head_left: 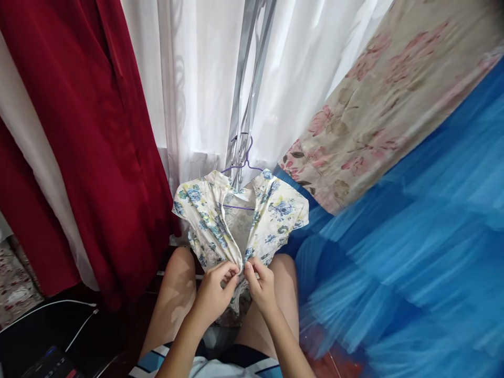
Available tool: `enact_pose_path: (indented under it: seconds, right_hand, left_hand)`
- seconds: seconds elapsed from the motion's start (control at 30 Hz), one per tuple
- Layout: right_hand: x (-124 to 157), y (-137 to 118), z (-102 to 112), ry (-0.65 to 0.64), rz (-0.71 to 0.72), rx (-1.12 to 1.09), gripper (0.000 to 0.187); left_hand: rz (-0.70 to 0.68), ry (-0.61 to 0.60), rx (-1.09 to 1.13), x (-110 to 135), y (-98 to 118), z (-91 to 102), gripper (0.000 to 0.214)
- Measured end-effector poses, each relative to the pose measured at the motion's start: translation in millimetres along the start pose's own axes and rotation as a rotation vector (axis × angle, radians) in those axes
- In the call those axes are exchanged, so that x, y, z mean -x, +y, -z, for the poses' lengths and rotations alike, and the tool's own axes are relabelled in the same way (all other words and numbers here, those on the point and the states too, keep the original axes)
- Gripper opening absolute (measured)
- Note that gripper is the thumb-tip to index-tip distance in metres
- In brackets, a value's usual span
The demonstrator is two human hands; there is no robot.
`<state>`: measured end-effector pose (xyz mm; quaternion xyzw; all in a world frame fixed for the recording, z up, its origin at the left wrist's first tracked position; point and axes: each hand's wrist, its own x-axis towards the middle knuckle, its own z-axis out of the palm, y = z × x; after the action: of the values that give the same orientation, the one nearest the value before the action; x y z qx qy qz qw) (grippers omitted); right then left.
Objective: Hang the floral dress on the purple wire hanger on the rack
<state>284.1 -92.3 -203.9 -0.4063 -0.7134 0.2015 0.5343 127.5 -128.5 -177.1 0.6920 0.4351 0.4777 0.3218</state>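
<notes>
A small white floral dress (271, 215) with blue flowers hangs on a purple wire hanger (244, 163) in front of me, above my knees. My left hand (214, 294) pinches the left edge of the dress's front opening. Close beside it, my right hand (260, 283) pinches the right edge, so that the fingertips of both hands nearly meet at the middle of the garment. Both hands are closed on the fabric.
A dark red curtain (90, 131) hangs at the left and white sheer curtains (197, 79) behind. Blue tulle fabric (413, 252) and a floral cloth (394, 89) fill the right. White cables (51, 307) and a dark device (55, 362) lie at the lower left.
</notes>
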Motion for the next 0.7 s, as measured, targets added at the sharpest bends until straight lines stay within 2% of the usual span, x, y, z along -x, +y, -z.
enact_pose_path:
  seconds: [0.17,0.33,0.43,0.53,0.7]
  right_hand:
    - [-45.6,-8.6,18.9,-0.182,0.285,0.257,0.031]
    - [-100.2,-21.9,37.0,-0.316,0.477,0.354,0.026]
    - [-123.8,-35.1,40.2,-0.39,0.687,0.481,0.025]
    - [-134.9,-45.4,40.6,-0.429,0.843,0.58,0.025]
    - [-135.1,-44.2,43.7,-0.484,0.858,0.609,0.022]
  left_hand:
    - [0.022,-0.003,-0.032,0.4,7.7,7.4,0.009]
    - [0.03,-0.049,-0.065,-2.3,15.1,13.6,0.007]
    - [0.025,-0.064,-0.062,-5.5,22.6,22.2,0.008]
    - [0.036,-0.058,-0.058,-5.8,28.0,30.1,0.009]
    - [0.051,-0.064,-0.07,0.0,25.4,28.9,0.006]
